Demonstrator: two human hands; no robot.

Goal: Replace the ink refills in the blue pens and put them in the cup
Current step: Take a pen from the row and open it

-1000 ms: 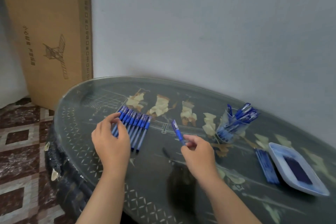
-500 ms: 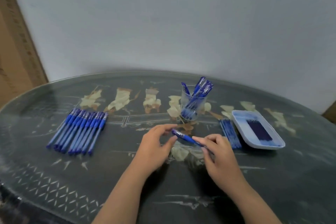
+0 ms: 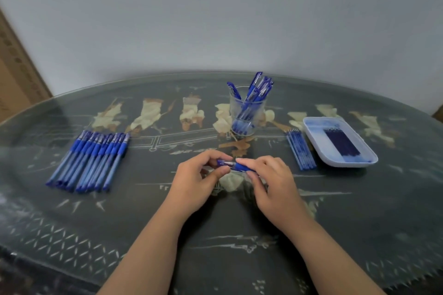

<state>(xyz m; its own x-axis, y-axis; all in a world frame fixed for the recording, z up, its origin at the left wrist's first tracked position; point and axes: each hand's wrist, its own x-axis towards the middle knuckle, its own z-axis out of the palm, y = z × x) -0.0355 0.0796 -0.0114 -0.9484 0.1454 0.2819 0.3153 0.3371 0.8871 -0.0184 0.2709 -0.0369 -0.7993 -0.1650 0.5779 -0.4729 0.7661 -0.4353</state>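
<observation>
In the middle of the frame, the left hand (image 3: 196, 178) and the right hand (image 3: 271, 179) both pinch one blue pen (image 3: 233, 165) above the table (image 3: 215, 235). The cup (image 3: 247, 112) stands behind them.

A dark, glossy surface (image 3: 335, 235) is being shown, painted with pale figures and white line patterns. Behind it a plain grey wall (image 3: 215, 19) is being seen, and a cardboard box (image 3: 14, 79) is being cropped at left.
</observation>
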